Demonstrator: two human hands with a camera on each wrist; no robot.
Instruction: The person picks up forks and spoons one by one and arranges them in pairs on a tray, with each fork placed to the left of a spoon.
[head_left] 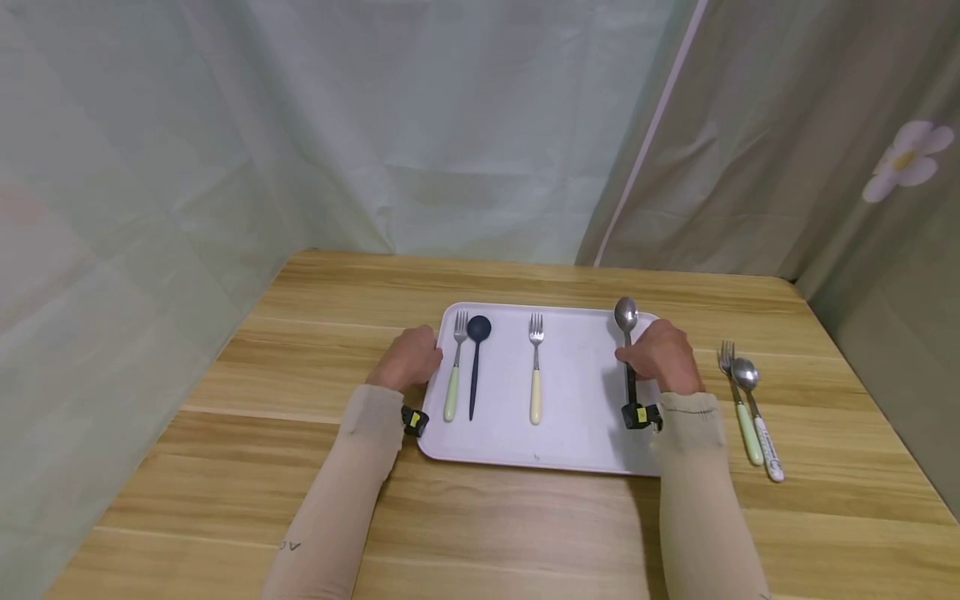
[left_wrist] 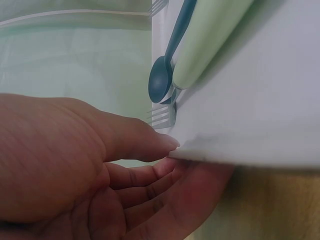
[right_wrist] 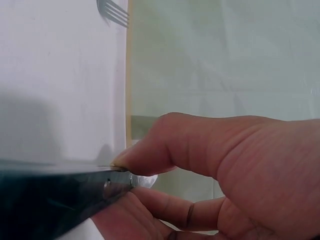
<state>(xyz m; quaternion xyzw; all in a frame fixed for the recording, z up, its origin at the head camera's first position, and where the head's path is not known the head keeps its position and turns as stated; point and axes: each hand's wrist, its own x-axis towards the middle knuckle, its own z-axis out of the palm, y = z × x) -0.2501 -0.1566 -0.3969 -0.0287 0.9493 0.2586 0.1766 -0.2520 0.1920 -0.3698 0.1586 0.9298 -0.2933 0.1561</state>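
A white tray [head_left: 577, 367] lies on the table. At its left edge my left hand [head_left: 408, 358] pinches the rim, thumb on top and fingers underneath in the left wrist view. Over the tray's right side, my right hand [head_left: 663, 357] holds a large spoon [head_left: 626, 315] with a steel bowl and dark handle, pinched between thumb and fingers. The bowl points to the far edge. On the tray's left lie a green-handled fork [head_left: 452, 392] and, beside it, a dark blue spoon [head_left: 479, 328]. A cream-handled fork [head_left: 536, 396] lies near the middle.
Right of the tray, another green-handled fork [head_left: 747, 433] and a spoon with a patterned white handle [head_left: 767, 446] lie side by side on the wooden table [head_left: 517, 525]. Pale curtains [head_left: 480, 125] hang behind the table and along both sides.
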